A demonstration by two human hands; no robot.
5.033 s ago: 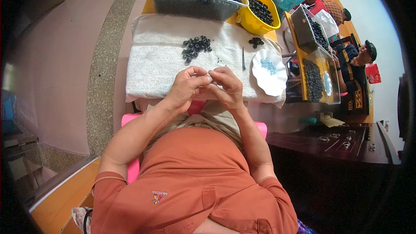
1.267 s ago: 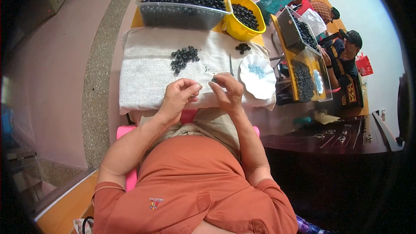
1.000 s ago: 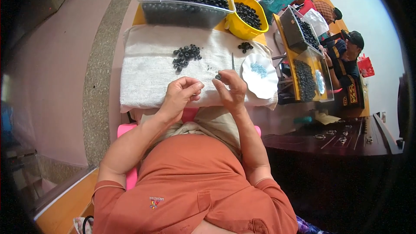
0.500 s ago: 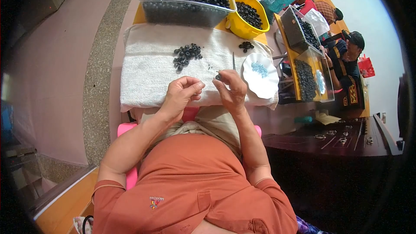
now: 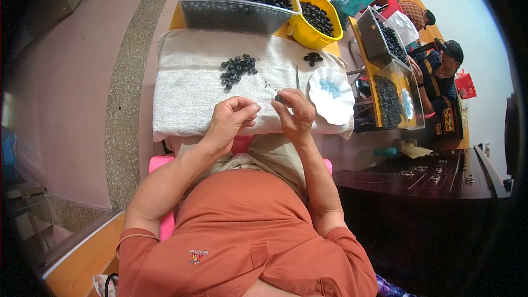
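Observation:
Above the near part of a white towel (image 5: 184, 91), my two hands are held a little apart. My right hand (image 5: 298, 115) pinches a small round black rubber-like part (image 5: 278, 98) between thumb and fingers. The fingertips of my left hand (image 5: 231, 122) are pressed together; anything between them is too small to make out. Beyond the hands lies a loose pile of black ring-shaped parts (image 5: 236, 71), with tiny dark bits near my right fingertips. A thin dark pointed tool (image 5: 297, 77) lies beside a white scalloped plate (image 5: 336, 113) holding small light-blue pieces (image 5: 329, 88).
A clear plastic bin (image 5: 236, 16) full of black parts stands at the far edge, beside a yellow basin (image 5: 308, 33) of similar parts. A small black cluster (image 5: 313, 58) sits on the towel. To the right, a co-worker (image 5: 440, 77) sits at another table with bins (image 5: 388, 99).
My right hand has shifted slightly to the right, and the black part in it has turned. My left hand stays in place. The co-worker's hand has moved up beside the bin.

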